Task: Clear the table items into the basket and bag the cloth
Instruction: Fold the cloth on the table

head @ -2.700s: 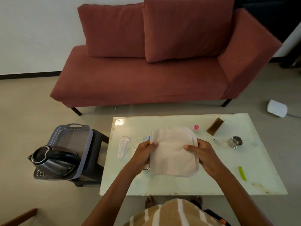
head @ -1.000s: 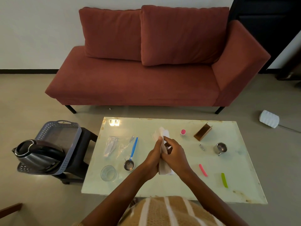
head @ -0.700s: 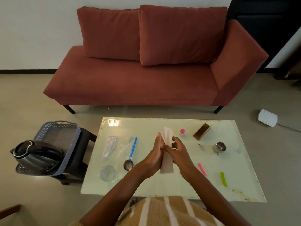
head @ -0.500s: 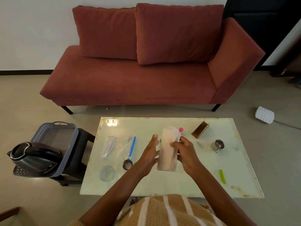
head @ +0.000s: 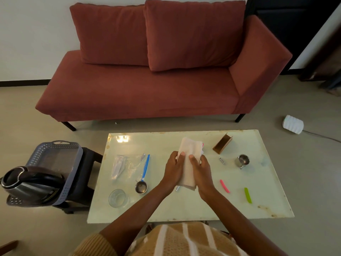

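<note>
A folded pale cloth stands as a narrow strip above the middle of the glass table. My left hand grips its left side and my right hand grips its right side, fingers curled round it. A clear plastic bag lies flat on the table's left part. A grey perforated basket sits on a dark stool left of the table, with a steel kettle in it.
On the table lie a blue-handled measuring spoon, a glass bowl, a brown wooden holder, a small steel cup, a pink clip, a green clip and a tiny item. A red sofa stands behind.
The cloth went from a wide square held flat to a narrow folded strip. My hands closed together on it and now hold it by both sides.
</note>
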